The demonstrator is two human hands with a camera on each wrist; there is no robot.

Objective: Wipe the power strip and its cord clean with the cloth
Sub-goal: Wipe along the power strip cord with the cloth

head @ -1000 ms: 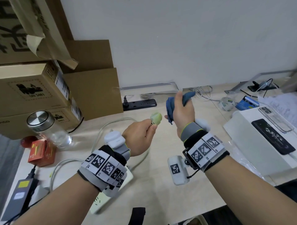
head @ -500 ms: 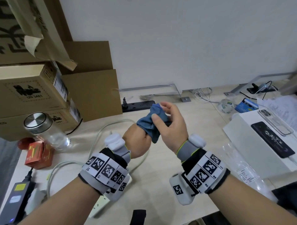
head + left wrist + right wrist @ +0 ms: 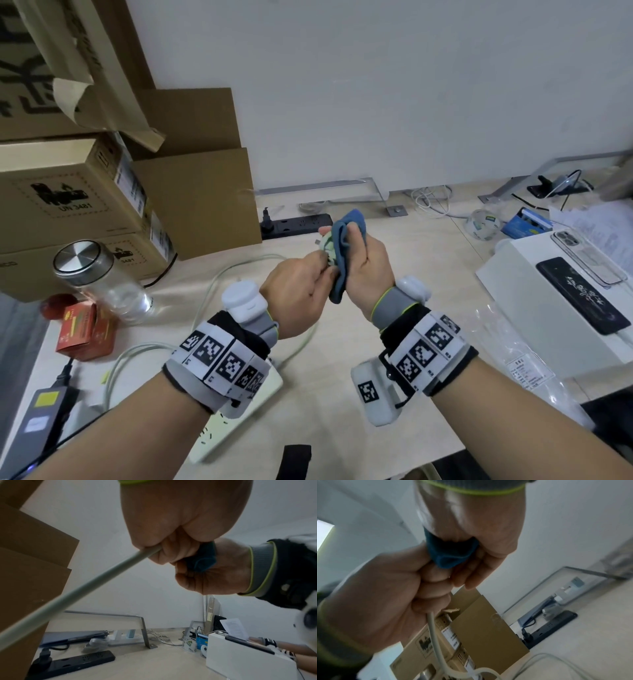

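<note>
My left hand [image 3: 301,284] grips the pale cord [image 3: 82,588] just behind its plug [image 3: 327,247], held up above the desk. The cord hangs down from the fist [image 3: 435,632] and loops over the desk [image 3: 219,284]. My right hand [image 3: 364,265] holds a blue cloth [image 3: 346,243] wrapped round the plug, pressed against the left hand. A fold of the cloth [image 3: 448,553] shows between both hands [image 3: 202,561]. The white power strip [image 3: 226,435] lies on the desk near the front edge, mostly hidden under my left forearm.
A black power strip [image 3: 296,224] lies at the back by the wall. Cardboard boxes [image 3: 68,192] stack at left, with a glass jar [image 3: 99,284] and red box [image 3: 85,329] before them. A white box [image 3: 561,308] carrying phones stands right. A grey adapter [image 3: 34,421] lies front left.
The right hand brought the cloth from beside the plug onto it and now wraps it, close against the left hand. Both hands have shifted slightly away from me.
</note>
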